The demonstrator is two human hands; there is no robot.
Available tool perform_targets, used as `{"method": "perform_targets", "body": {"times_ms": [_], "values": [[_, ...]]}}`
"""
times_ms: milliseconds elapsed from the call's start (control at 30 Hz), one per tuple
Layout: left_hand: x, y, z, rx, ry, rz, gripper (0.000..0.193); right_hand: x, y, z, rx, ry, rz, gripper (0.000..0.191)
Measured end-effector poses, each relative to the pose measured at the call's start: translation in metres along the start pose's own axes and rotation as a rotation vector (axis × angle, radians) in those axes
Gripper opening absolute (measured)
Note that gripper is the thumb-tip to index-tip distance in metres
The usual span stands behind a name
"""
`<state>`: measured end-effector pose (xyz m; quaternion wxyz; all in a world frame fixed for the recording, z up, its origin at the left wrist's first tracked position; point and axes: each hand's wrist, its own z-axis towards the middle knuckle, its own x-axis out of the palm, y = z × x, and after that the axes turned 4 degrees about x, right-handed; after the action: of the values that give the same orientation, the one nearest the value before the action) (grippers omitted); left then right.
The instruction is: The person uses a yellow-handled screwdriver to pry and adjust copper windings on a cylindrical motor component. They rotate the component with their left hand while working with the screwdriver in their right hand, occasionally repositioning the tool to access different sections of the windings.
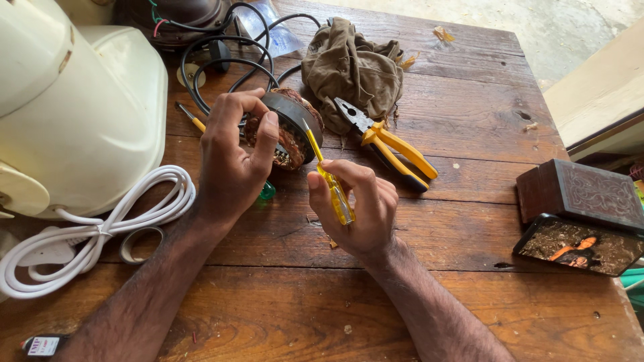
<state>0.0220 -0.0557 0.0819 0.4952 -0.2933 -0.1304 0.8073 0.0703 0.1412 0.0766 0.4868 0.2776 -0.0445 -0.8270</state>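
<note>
Left hand (231, 157) grips the motor (292, 127), surely heavy, rigid; right hand (359, 204) pinches a screwdriver (330, 179), tip at 11 o'clock

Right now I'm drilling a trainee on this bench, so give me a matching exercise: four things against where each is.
Things:
1. motor
2. screwdriver
3. pliers
4. white cord

Places:
A. lying on the table beside the cloth
B. in the right hand
C. coiled by the cream housing
D. in the left hand

Pairs: 1-D, 2-B, 3-A, 4-C
</note>
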Motion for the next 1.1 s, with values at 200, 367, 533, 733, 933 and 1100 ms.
{"method": "perform_targets", "body": {"times_ms": [200, 367, 533, 733, 933, 1100], "values": [[0.0001, 0.0015, 0.0005, 0.004, 0.007, 0.008, 0.016, -0.0007, 0.0005, 0.0003, -0.004, 0.003, 0.001, 0.02], [0.0001, 0.0025, 0.0008, 0.01, 0.008, 0.008, 0.016, -0.0004, 0.0013, 0.0022, -0.006, 0.001, 0.005, 0.02], [0.0005, 0.0044, -0.0002, 0.008, 0.015, 0.008, 0.016, -0.0007, 0.0015, 0.0016, -0.013, -0.002, -0.003, 0.02], [0.0014, 0.0056, 0.0001, 0.014, 0.022, 0.02, 0.017, -0.0006, 0.0012, 0.0018, 0.003, 0.008, 0.005, 0.021], [-0.0005, 0.0037, 0.0008, 0.013, 0.018, 0.004, 0.016, -0.0013, 0.0029, 0.0027, 0.01, 0.0, 0.014, 0.021], [0.0, 0.0032, 0.0015, 0.012, 0.021, 0.003, 0.015, -0.0014, 0.0029, 0.0023, 0.015, -0.007, -0.001, 0.021]]}}
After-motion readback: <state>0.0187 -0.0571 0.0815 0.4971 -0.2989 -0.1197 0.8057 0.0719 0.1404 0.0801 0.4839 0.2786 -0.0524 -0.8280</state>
